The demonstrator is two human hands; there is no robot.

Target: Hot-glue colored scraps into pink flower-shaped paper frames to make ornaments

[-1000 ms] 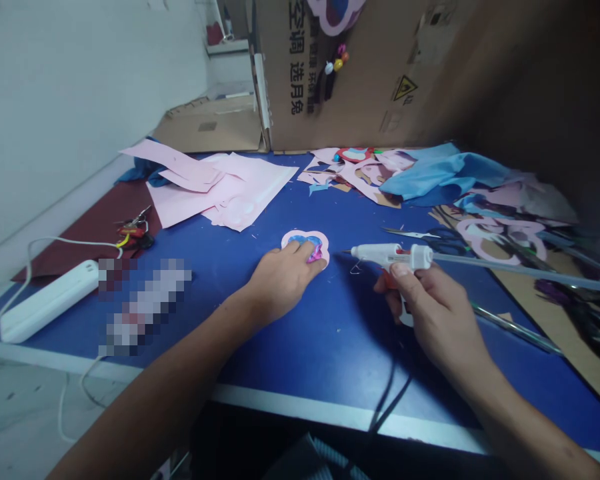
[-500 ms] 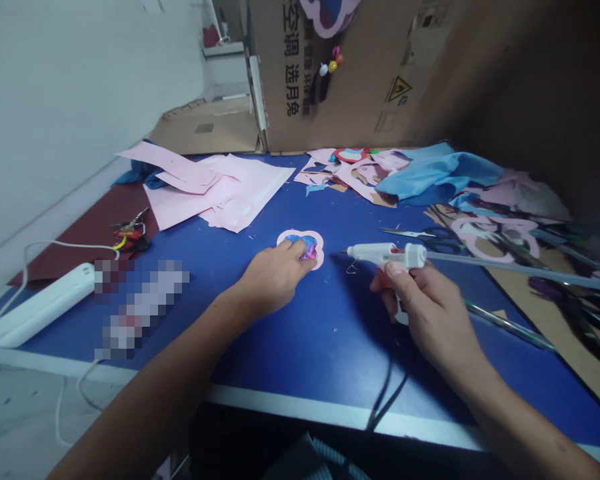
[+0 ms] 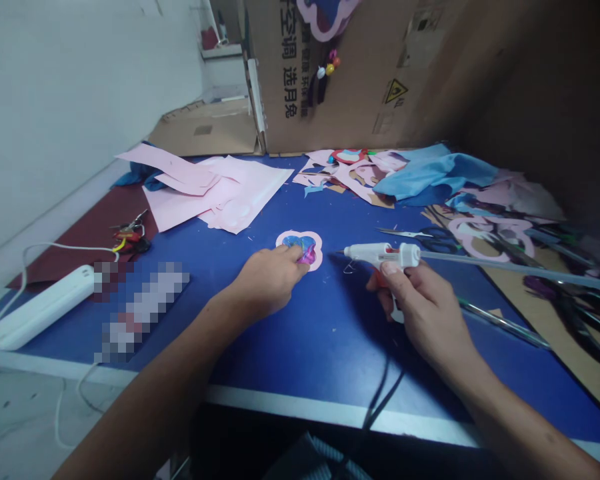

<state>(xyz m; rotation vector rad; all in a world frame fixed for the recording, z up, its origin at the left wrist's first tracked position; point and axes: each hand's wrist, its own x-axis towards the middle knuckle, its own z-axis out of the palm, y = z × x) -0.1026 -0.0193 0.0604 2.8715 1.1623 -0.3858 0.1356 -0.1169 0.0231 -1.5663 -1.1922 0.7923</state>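
Note:
On the blue tabletop lies a pink flower-shaped paper cutout (image 3: 317,259) with a shiny blue and purple centre (image 3: 307,248). My left hand (image 3: 269,277) rests at its lower left, fingers bent and pressed onto the centre, partly hiding it. To the right, my right hand (image 3: 423,303) is wrapped around a white hot glue gun (image 3: 380,255), thumb on its side. The gun's nozzle points left at the cutout, a short gap away from it. A clear glue stick (image 3: 500,265) sticks out of the gun's back, and a thin glue strand hangs below the nozzle.
Pink paper sheets (image 3: 245,190) lie at the back left, paper scraps and blue cloth (image 3: 435,175) at the back right. Scissors (image 3: 410,233), a pen (image 3: 505,323) and another pink cutout (image 3: 463,240) are on the right. A white power strip (image 3: 45,308) and keys (image 3: 130,237) lie left.
My left fingers have drawn back slightly to the lower left, so more of the blue centre shows. The glue gun stays about level beside the cutout; the view has shifted a little.

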